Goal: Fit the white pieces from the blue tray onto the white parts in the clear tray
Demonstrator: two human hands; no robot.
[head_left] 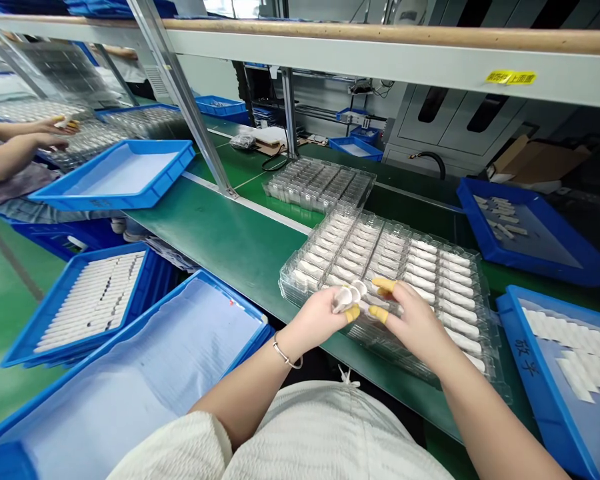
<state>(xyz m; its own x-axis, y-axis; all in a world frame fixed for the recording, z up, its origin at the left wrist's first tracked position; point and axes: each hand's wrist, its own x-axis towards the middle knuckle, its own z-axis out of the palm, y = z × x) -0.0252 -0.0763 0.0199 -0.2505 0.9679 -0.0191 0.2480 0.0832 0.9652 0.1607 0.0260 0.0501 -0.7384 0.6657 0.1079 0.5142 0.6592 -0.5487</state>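
My left hand [323,315] is closed around a few small white plastic parts [349,296], its thumb in a yellow finger cot. My right hand [411,317] pinches one of these parts with yellow-capped fingers, right beside the left hand. Both hands hover over the near edge of a clear blister tray [473,280] whose pockets are filled with rows of the same white parts. The tray rests on a green conveyor belt [230,233].
A second clear tray [320,183] lies farther back on the belt. Blue bins surround me: a paper-lined one [170,353] at lower left, one with white parts [87,300], others at right [525,230] [570,360]. A co-worker's hands [45,133] work at far left.
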